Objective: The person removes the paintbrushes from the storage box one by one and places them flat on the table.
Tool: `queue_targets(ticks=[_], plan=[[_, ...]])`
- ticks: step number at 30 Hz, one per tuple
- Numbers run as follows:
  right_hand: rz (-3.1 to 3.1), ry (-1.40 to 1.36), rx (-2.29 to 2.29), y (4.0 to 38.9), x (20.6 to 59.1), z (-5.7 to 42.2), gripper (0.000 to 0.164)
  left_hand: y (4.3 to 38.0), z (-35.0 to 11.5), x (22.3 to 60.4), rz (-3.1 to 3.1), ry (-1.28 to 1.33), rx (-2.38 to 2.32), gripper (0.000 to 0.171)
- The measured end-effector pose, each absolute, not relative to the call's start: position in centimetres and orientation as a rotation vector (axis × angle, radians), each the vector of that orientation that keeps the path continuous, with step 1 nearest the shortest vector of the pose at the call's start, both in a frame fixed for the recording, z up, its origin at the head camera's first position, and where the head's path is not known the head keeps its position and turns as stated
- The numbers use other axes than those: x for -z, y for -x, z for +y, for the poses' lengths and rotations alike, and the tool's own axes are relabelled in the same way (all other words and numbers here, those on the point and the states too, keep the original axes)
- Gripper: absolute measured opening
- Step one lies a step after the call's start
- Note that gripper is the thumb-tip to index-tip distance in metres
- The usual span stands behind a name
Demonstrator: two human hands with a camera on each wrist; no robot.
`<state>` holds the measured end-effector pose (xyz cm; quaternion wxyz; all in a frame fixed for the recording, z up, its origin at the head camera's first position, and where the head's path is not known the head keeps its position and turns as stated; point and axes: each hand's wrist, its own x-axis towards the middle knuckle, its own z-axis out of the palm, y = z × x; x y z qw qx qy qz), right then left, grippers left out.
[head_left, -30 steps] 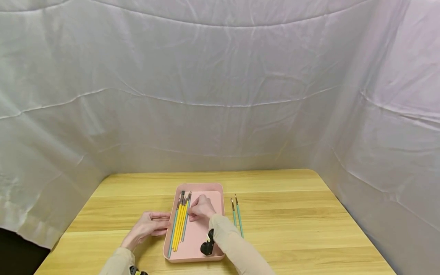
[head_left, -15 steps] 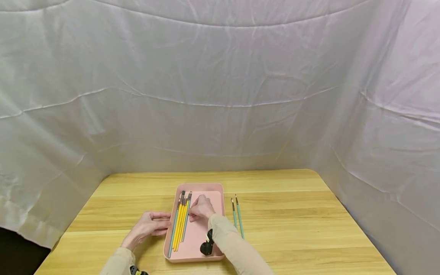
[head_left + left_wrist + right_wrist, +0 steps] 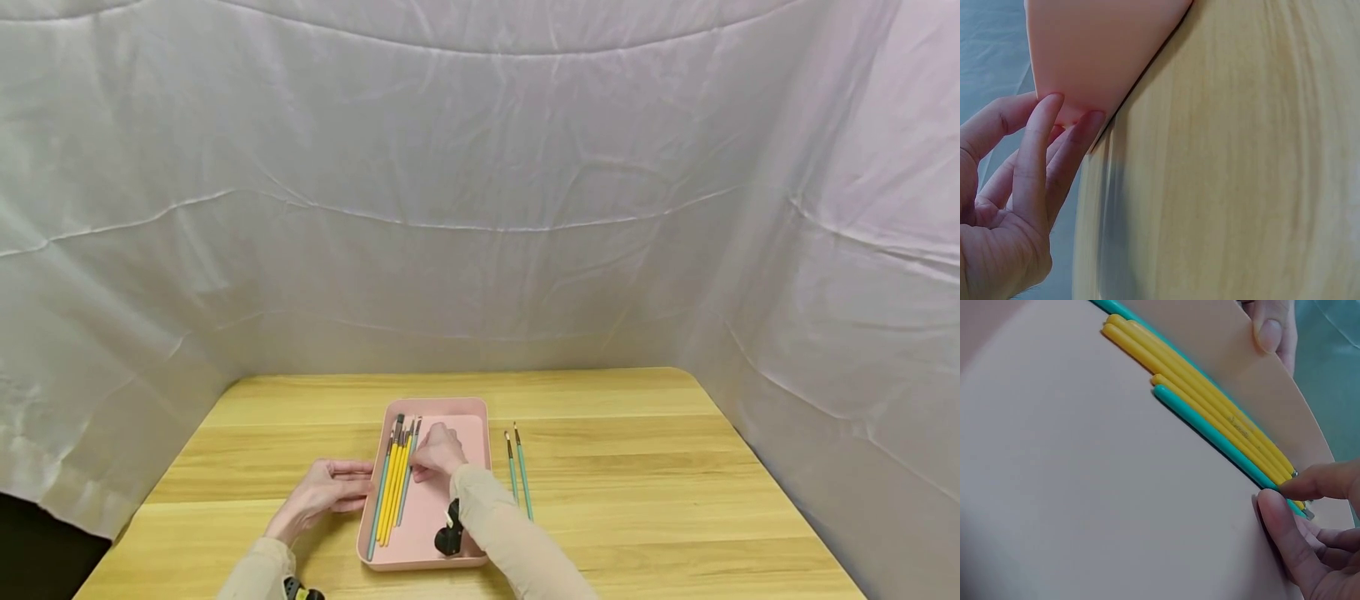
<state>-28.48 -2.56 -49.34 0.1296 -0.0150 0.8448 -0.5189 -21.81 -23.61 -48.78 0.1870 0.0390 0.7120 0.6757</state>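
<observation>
A pink tray (image 3: 450,562) lies on the wooden table. Inside it, several yellow-handled paintbrushes (image 3: 392,487) lie side by side along the left wall, with a teal-handled one (image 3: 381,504) outermost. My right hand (image 3: 438,454) is over the tray, its thumb and index finger pinching another teal paintbrush (image 3: 1210,434) near the bristle end, right beside the yellow handles. From the left, my left hand (image 3: 322,492) touches the tray with extended fingers. Its fingertips (image 3: 1090,122) rest on the tray's outer wall in the left wrist view.
Two more teal paintbrushes (image 3: 521,467) lie on the table right of the tray, partly behind the right sleeve (image 3: 510,533). Grey curtains (image 3: 480,208) hang behind the table and along both sides.
The bristle end of the pinched teal paintbrush has shifted slightly right, away from the yellow ones. Both hands have stayed almost in place.
</observation>
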Motion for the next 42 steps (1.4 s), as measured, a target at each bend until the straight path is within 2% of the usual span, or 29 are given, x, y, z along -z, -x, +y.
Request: queue_targets(ticks=[8, 15, 20, 24, 28, 32, 42], plan=[[2.586, 0.025, 1.406, 28.2, 49.2, -3.4, 0.014, 21.8, -23.6, 48.8, 2.008, -0.111, -1.895, 0.056], [2.806, 0.119, 1.148, 28.5, 49.3, -4.3, 0.022, 21.8, -23.5, 48.8, 1.999, -0.121, -1.902, 0.055], [2.759, 0.074, 1.188, 28.6, 49.1, -3.9, 0.027, 21.8, -23.5, 48.8, 2.000, -0.116, -1.901, 0.056], [2.636, 0.058, 1.311, 28.5, 48.8, -3.0, 0.014, 21.8, -23.4, 48.7, 2.005, -0.111, -1.900, 0.056], [2.458, 0.094, 1.463, 28.5, 48.6, -2.0, 0.013, 21.8, -23.5, 48.6, 2.008, -0.107, -1.899, 0.056], [2.268, 0.101, 1.622, 28.5, 48.5, -1.3, 0.002, 21.7, -23.5, 48.6, 2.011, -0.103, -1.897, 0.058], [2.049, 0.105, 1.741, 28.8, 47.6, -0.1, 0.030, 21.7, -23.6, 48.7, 2.015, -0.099, -1.899, 0.059]])
